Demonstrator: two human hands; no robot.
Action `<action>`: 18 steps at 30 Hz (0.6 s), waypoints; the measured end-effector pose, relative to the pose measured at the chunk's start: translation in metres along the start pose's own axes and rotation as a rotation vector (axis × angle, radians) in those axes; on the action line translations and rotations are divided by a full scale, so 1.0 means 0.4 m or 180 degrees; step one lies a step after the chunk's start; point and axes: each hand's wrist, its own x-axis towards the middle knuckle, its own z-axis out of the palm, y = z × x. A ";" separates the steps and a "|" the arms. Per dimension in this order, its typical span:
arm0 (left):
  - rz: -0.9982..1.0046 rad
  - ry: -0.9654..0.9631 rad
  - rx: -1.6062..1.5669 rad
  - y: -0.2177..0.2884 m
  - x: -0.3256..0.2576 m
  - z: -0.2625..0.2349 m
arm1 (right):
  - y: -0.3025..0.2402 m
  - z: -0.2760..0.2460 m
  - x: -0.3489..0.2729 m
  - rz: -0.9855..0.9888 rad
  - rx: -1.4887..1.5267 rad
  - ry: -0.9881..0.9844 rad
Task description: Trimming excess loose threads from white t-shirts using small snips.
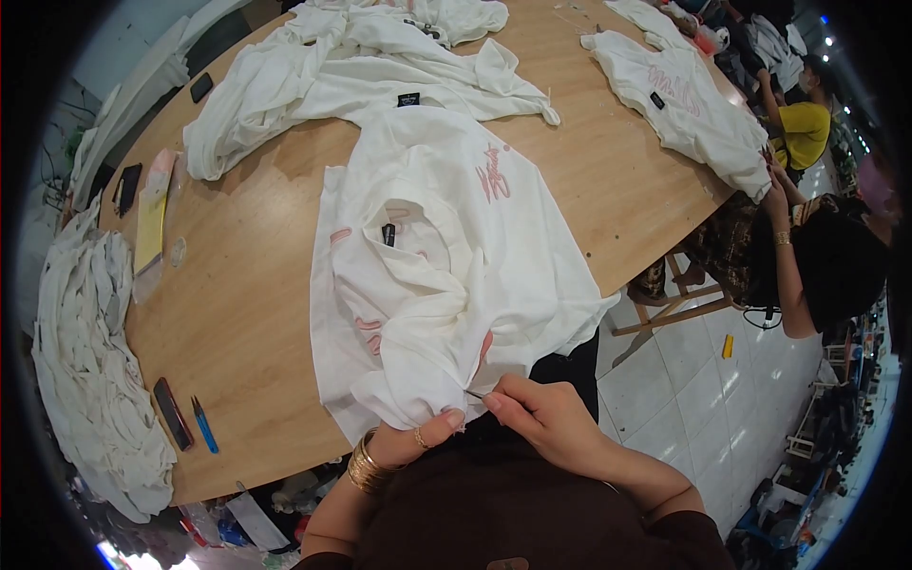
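A white shirt (pixel 532 233) with pink lettering lies in front of me, its collar away from me and its lower part bunched at the table's near edge. My left hand (pixel 423 439), with a ring and bracelets at the wrist, is closed on a fold of this shirt, thumb on top. In my right hand (pixel 546 418) is a small pointed metal tool (pixel 475 394), held between thumb and forefinger. Its dark tip touches or nearly touches the cloth beside my left thumb. The rest of the tool is hidden in my fingers.
More white shirts (pixel 285 90) lie across the far table (pixel 237 285). A heap of white cloth (pixel 85 361) hangs over the left edge. Near it are blue thread snips (pixel 204 426) and a dark phone (pixel 174 415). At right, a co-worker (pixel 807 256) handles another white shirt (pixel 665 95).
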 end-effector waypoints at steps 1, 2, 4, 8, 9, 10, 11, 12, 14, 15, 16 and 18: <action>0.0054 -0.0002 0.0051 0.000 0.002 0.001 | -0.002 -0.001 0.001 0.0005 0.0007 0.0003; 0.0055 -0.0001 0.0053 0.000 0.001 -0.001 | -0.004 -0.002 0.001 0.0008 0.0016 0.0004; -0.0072 -0.0035 -0.0193 -0.001 -0.001 -0.004 | -0.003 -0.001 -0.001 -0.0013 0.0045 0.0031; -0.0092 0.0170 -0.0348 0.001 0.004 0.004 | -0.002 -0.006 -0.003 0.0034 -0.0033 -0.0007; -0.0045 0.0040 -0.0229 -0.004 0.003 -0.003 | -0.002 -0.006 -0.004 0.0033 -0.0033 -0.0005; 0.0002 -0.0090 -0.0110 -0.006 0.002 -0.007 | -0.002 -0.006 -0.004 -0.0003 -0.0055 -0.0008; 0.0002 -0.0092 -0.0111 -0.005 0.003 -0.006 | 0.000 -0.005 -0.003 -0.0038 -0.0077 -0.0012; 0.0044 -0.0080 0.0028 -0.002 0.004 -0.005 | -0.001 -0.005 -0.002 -0.0038 -0.0077 -0.0011; 0.0087 -0.0067 0.0167 0.004 0.002 -0.002 | -0.003 -0.005 0.000 -0.0029 -0.0071 -0.0001; -0.0009 -0.0015 0.0239 0.008 0.000 0.000 | -0.002 -0.005 0.000 -0.0029 -0.0071 -0.0001; -0.0105 0.0038 0.0311 0.009 -0.001 0.001 | -0.001 -0.004 0.001 -0.0037 -0.0092 0.0028; -0.0053 -0.0058 0.0264 -0.009 0.000 -0.009 | -0.005 -0.003 0.000 -0.0051 -0.0118 0.0057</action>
